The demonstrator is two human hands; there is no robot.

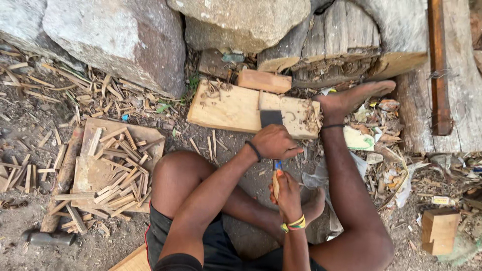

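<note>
Big grey boulders [115, 40] sit along the top, just behind the pale wooden plank [226, 108], and that plank is our landmark. Right of the plank, a weathered timber slab [462, 100] with a dark rail [438, 70] on it. Left of the plank and nearer the person, a flat board [95, 173] heaped with split wood sticks [120, 170]. The person sits on the dirt just below the plank, one bare foot [351, 98] braced against the plank's right end.

A small wooden block [263, 80] rests on the plank's far edge. Well off to the right of the plank, a little wooden cube [439, 231] on the ground. Far below-left of the plank, a hammer [47, 237] lies in the dirt.

Now the hands: left hand [273, 142] curled down over the chisel [271, 119], whose dark blade sits flat on the plank's near right part. Right hand [287, 193], just below, fingers wrapped snugly round the chisel's wooden handle [275, 184].
</note>
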